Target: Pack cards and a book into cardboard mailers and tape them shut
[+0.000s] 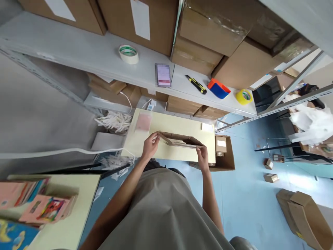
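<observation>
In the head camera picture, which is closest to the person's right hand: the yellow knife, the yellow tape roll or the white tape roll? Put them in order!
From the right hand, nearest first:
1. Yellow knife, on the shelf straight above the hand.
2. Yellow tape roll, on the shelf, off to the right. It is nearly as close as the knife, so these two are hard to separate.
3. White tape roll, far left on the shelf.

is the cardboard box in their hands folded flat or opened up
Partly opened up. The cardboard box shows a hollow between its walls, with flaps unfolded, held at each end by the left hand and right hand above the table.
</observation>
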Demonstrator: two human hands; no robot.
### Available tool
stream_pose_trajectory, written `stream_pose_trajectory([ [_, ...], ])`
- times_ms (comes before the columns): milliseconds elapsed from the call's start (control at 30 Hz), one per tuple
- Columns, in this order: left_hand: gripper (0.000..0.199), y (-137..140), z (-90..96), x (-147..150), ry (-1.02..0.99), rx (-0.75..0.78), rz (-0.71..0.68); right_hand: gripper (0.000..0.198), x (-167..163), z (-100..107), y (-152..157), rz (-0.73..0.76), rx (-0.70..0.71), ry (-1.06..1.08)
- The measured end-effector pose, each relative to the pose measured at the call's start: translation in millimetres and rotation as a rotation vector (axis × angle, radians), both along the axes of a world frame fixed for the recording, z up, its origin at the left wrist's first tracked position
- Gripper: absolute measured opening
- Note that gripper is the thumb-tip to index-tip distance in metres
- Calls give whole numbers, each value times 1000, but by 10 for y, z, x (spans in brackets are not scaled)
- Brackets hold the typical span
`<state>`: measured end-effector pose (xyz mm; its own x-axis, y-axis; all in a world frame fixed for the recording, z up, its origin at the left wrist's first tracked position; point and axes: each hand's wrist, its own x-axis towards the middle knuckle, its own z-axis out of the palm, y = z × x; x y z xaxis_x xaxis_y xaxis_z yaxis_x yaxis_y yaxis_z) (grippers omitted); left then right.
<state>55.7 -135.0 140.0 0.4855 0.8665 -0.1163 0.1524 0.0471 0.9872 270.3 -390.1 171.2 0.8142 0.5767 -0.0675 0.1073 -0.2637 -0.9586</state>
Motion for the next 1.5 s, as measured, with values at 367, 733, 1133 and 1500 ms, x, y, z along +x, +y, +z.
stream_pose_trajectory([
  [367,45,378,-329,521,97,-89,-153,64,200,-159,443,102,-129,149],
  [733,102,253,-187,305,126,-343,-59,76,820,-242,705,314,-240,387],
  [1133,93,254,87,465,169,-327,-77,64,810,-145,782,133,-260,294],
  [1500,72,519,104,443,169,-206,-171,65,696,-151,970,98,-291,235],
])
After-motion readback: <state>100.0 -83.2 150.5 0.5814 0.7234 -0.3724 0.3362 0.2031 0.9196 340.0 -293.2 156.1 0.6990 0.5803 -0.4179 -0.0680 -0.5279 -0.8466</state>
